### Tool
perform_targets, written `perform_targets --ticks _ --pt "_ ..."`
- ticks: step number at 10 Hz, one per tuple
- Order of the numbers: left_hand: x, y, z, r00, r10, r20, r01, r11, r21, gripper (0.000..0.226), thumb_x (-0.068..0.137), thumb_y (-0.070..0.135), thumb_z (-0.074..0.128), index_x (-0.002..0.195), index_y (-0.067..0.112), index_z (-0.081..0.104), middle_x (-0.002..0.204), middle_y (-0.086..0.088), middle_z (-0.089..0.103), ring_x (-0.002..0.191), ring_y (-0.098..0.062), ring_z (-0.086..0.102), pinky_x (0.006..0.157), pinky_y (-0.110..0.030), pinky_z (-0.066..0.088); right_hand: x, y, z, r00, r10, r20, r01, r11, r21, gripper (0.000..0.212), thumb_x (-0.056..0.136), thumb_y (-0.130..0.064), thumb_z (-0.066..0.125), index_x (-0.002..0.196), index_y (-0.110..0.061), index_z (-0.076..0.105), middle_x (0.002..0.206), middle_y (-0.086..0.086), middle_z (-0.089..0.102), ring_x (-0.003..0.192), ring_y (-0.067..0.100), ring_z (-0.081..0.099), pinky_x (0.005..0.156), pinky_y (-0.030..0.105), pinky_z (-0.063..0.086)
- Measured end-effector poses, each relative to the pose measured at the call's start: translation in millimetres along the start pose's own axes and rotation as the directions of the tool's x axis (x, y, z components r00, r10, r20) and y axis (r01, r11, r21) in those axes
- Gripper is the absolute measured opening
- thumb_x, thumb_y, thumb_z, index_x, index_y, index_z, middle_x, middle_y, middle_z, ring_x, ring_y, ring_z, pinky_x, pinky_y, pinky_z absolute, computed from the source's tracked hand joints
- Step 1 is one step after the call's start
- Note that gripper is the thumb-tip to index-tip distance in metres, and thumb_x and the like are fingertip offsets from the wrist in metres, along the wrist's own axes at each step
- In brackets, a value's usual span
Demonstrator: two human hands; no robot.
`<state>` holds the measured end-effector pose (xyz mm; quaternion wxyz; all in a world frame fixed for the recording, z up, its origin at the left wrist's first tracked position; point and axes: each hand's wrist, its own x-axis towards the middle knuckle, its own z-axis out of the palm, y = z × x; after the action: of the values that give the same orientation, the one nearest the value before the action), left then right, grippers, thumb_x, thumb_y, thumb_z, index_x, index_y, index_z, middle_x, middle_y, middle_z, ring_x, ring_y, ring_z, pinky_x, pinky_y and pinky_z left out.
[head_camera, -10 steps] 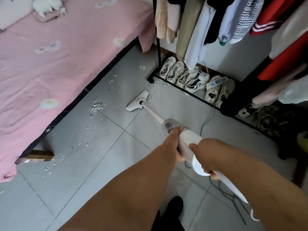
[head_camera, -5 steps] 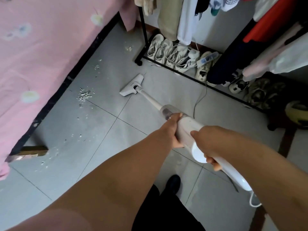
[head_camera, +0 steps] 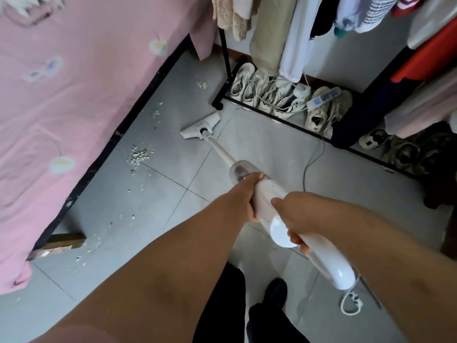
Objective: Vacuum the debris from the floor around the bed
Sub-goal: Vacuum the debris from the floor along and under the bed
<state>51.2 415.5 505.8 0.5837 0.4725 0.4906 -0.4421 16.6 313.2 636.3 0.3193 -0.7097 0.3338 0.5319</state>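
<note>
White stick vacuum (head_camera: pixel 264 194): we note the left hand (head_camera: pixel 243 194) wrapped round its body behind the dust cup, and the right hand (head_camera: pixel 296 214) curled round the handle. The floor head (head_camera: pixel 200 126) sits ahead of both hands. Debris (head_camera: pixel 138 155) lies forward-left of them, beside the pink bed (head_camera: pixel 74 95).

Both hands (head_camera: pixel 243 199) (head_camera: pixel 295 219) gripping white vacuum (head_camera: pixel 265 201), floor head (head_camera: pixel 200 126) beside scattered debris (head_camera: pixel 138 157), pink bed (head_camera: pixel 74 95) edge

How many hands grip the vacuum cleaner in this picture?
2. The left hand grips the vacuum cleaner just behind its clear dust cup; the right hand holds the handle, nearer the person. No other hand shows.
</note>
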Motion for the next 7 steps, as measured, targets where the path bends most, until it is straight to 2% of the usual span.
perform_targets --ticks 1,2,3,4,5,6,7 --pt "5.7 29.5 -18.5 0.999 -0.008 -0.044 0.01 0.999 0.041 0.056 0.079 0.047 0.078 0.122 0.015 0.064 0.115 -0.009 0.071 0.102 -0.03 0.068 0.08 -0.045 0.056 4.6 -25.2 8.2 0.988 -0.133 -0.079 0.131 0.991 -0.029 0.039 0.1 -0.02 0.041 0.062 -0.014 0.034 0.055 0.007 0.052 0.045 0.02 0.054 0.054 0.03 0.054" --pt "7.3 61.9 -34.4 0.999 -0.019 -0.05 0.023 0.997 0.07 0.057 0.078 0.046 0.08 0.121 0.013 0.063 0.114 -0.009 0.071 0.1 -0.03 0.067 0.071 -0.044 0.056 8.8 -57.7 9.5 0.991 -0.122 -0.051 0.123 0.992 0.014 0.039 0.1 -0.029 0.04 0.067 -0.009 0.041 0.057 0.01 0.05 0.041 0.02 0.051 0.042 0.028 0.048" --pt "7.0 90.5 -49.1 0.998 -0.032 -0.057 0.038 0.992 0.116 0.056 0.077 0.044 0.081 0.119 0.011 0.064 0.112 -0.011 0.071 0.101 -0.031 0.067 0.072 -0.044 0.056 9.2 -86.0 11.7 1.0 -0.011 -0.018 0.012 0.995 0.095 0.035 0.096 -0.036 0.046 0.074 -0.009 0.046 0.057 0.012 0.05 0.041 0.022 0.045 0.043 0.026 0.042" --pt "8.4 116.7 -62.9 0.999 -0.036 -0.038 0.041 0.988 0.149 0.05 0.078 0.043 0.081 0.111 0.01 0.066 0.105 -0.012 0.072 0.095 -0.03 0.069 0.066 -0.042 0.057 5.8 -113.4 15.0 0.999 0.038 0.005 -0.039 0.991 0.125 0.032 0.094 -0.033 0.051 0.071 -0.011 0.046 0.06 0.011 0.05 0.047 0.021 0.045 0.045 0.027 0.041" --pt "11.0 140.7 -74.5 0.999 -0.034 -0.037 0.04 0.981 0.192 0.045 0.079 0.044 0.079 0.104 0.009 0.066 0.097 -0.011 0.073 0.088 -0.029 0.069 0.062 -0.041 0.056 7.4 -139.4 17.7 0.996 0.078 0.03 -0.083 0.974 0.21 0.042 0.092 -0.041 0.053 0.073 -0.004 0.05 0.058 0.011 0.049 0.045 0.021 0.043 0.042 0.029 0.037" --pt "14.3 161.3 -85.2 0.998 -0.036 -0.044 0.045 0.973 0.227 0.049 0.078 0.044 0.08 0.11 0.011 0.067 0.1 -0.011 0.074 0.092 -0.029 0.069 0.066 -0.041 0.056 8.5 -163.4 22.7 0.996 0.08 0.027 -0.083 0.979 0.185 0.034 0.095 -0.032 0.052 0.07 -0.01 0.047 0.057 0.011 0.049 0.047 0.023 0.045 0.048 0.03 0.041" --pt "18.8 180.0 -92.7 0.999 -0.027 -0.043 0.036 0.971 0.234 0.051 0.077 0.045 0.081 0.113 0.012 0.066 0.1 -0.009 0.074 0.089 -0.028 0.07 0.062 -0.039 0.056 12.9 -183.7 25.9 0.999 0.043 -0.018 -0.04 0.992 0.12 0.033 0.097 -0.02 0.045 0.066 -0.019 0.035 0.054 0.009 0.048 0.047 0.023 0.046 0.053 0.03 0.045"
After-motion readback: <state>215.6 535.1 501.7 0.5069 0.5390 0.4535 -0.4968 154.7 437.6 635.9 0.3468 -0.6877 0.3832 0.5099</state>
